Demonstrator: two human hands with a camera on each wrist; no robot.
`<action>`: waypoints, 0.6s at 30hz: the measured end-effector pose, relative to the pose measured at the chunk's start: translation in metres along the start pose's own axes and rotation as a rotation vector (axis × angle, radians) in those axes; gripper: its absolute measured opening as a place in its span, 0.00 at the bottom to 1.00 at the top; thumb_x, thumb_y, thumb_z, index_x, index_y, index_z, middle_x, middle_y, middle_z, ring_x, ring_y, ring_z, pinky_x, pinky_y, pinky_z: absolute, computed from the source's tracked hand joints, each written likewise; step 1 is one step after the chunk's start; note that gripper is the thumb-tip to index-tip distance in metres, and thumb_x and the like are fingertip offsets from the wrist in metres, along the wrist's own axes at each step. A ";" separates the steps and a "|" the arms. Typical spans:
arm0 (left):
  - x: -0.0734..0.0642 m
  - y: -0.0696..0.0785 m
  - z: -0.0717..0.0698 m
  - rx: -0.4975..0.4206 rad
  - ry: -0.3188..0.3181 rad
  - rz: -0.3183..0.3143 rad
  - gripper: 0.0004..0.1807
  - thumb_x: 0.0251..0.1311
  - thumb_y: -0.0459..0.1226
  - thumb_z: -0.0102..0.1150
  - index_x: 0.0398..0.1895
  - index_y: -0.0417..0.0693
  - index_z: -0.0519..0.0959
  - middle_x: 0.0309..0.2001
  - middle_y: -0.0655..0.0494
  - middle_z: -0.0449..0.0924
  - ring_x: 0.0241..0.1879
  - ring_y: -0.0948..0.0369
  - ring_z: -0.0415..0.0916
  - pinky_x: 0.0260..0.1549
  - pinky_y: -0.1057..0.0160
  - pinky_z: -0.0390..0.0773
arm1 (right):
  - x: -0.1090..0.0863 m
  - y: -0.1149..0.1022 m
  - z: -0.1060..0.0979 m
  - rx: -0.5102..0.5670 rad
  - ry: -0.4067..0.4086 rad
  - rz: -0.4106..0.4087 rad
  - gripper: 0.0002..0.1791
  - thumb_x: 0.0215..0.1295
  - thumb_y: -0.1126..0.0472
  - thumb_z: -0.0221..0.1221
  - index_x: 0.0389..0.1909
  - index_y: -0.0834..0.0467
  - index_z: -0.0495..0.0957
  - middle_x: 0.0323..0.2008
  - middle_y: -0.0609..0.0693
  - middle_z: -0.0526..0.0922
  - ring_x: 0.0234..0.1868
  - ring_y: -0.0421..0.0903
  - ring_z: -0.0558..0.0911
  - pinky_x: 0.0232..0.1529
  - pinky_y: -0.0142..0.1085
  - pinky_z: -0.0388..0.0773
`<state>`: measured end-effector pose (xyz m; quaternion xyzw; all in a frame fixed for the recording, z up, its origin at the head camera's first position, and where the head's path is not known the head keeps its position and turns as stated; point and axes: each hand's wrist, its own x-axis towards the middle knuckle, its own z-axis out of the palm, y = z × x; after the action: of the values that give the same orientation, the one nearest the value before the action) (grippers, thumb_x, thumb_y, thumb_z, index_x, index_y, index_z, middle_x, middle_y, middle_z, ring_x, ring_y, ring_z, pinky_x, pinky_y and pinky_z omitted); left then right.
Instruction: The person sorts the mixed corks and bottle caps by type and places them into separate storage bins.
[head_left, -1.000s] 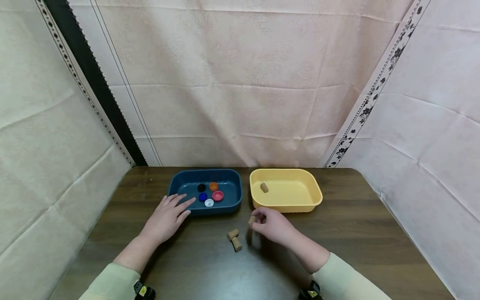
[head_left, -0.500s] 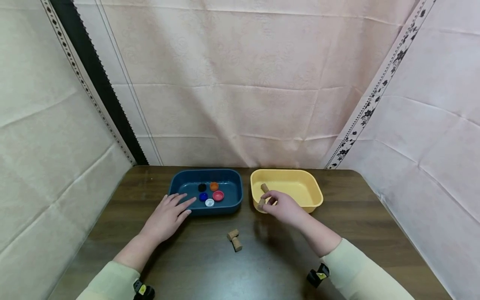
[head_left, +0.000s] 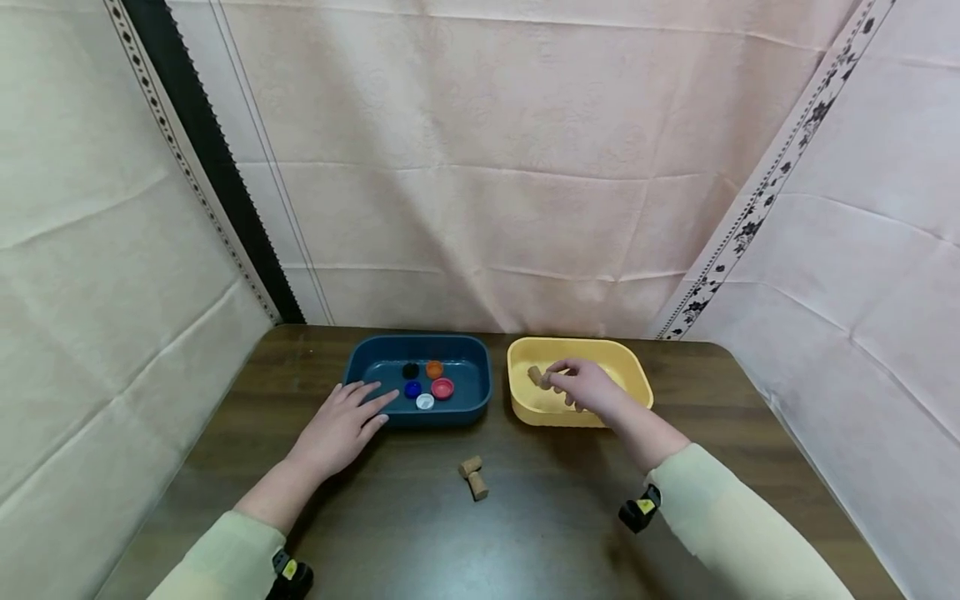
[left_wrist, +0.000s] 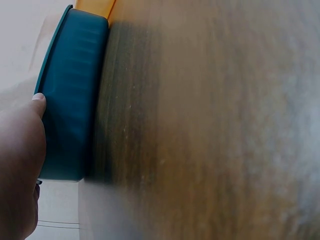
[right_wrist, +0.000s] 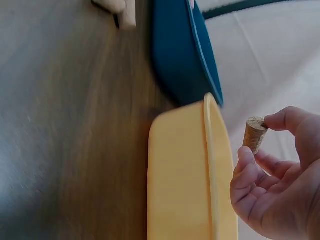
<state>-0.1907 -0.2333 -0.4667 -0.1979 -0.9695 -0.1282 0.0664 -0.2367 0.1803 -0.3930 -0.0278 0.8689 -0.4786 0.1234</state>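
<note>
My right hand (head_left: 588, 387) is over the yellow tray (head_left: 555, 417), pinching a cork (right_wrist: 255, 135) between thumb and fingertips. In the right wrist view the cork shows just past the tray's rim. Another cork (head_left: 534, 374) lies in the tray's left part, right by the held one in the head view. With fingers spread, my left hand (head_left: 337, 429) rests on the near left rim of the blue tray (head_left: 467, 379). Its thumb (left_wrist: 39, 102) touches that rim in the left wrist view.
Inside the blue tray lie several bottle caps: black (head_left: 410, 371), orange (head_left: 434, 369), blue (head_left: 412, 389), red (head_left: 442, 388) and white (head_left: 425, 402). Two corks, one farther (head_left: 470, 467) and one nearer (head_left: 477, 485), lie on the wooden table (head_left: 555, 533). Cloth hangs behind the table.
My right hand has carried the cork from the table in front of the yellow tray, up and forward over the tray. The left hand has stayed on the blue tray's rim.
</note>
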 end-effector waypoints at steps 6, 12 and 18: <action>0.001 0.000 0.000 0.017 -0.005 0.019 0.27 0.72 0.51 0.52 0.73 0.66 0.67 0.72 0.49 0.65 0.72 0.44 0.56 0.71 0.37 0.47 | 0.023 0.009 -0.010 0.010 -0.004 0.062 0.16 0.70 0.54 0.57 0.49 0.61 0.79 0.37 0.56 0.78 0.25 0.44 0.73 0.23 0.32 0.71; 0.001 -0.001 0.002 0.021 -0.012 0.016 0.27 0.72 0.52 0.51 0.73 0.67 0.66 0.72 0.49 0.64 0.72 0.44 0.55 0.70 0.36 0.48 | 0.036 0.016 -0.015 -0.010 0.006 0.103 0.16 0.72 0.53 0.54 0.50 0.62 0.79 0.38 0.56 0.77 0.27 0.45 0.73 0.24 0.33 0.71; 0.001 -0.001 0.001 0.020 -0.007 0.013 0.27 0.72 0.51 0.51 0.73 0.67 0.66 0.72 0.49 0.65 0.72 0.44 0.55 0.70 0.36 0.47 | 0.043 0.018 -0.013 -0.042 0.022 0.102 0.17 0.70 0.53 0.57 0.49 0.62 0.79 0.41 0.58 0.77 0.28 0.46 0.74 0.26 0.35 0.73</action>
<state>-0.1917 -0.2342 -0.4674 -0.2042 -0.9696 -0.1174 0.0659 -0.2800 0.1935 -0.4094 0.0194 0.8804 -0.4535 0.1374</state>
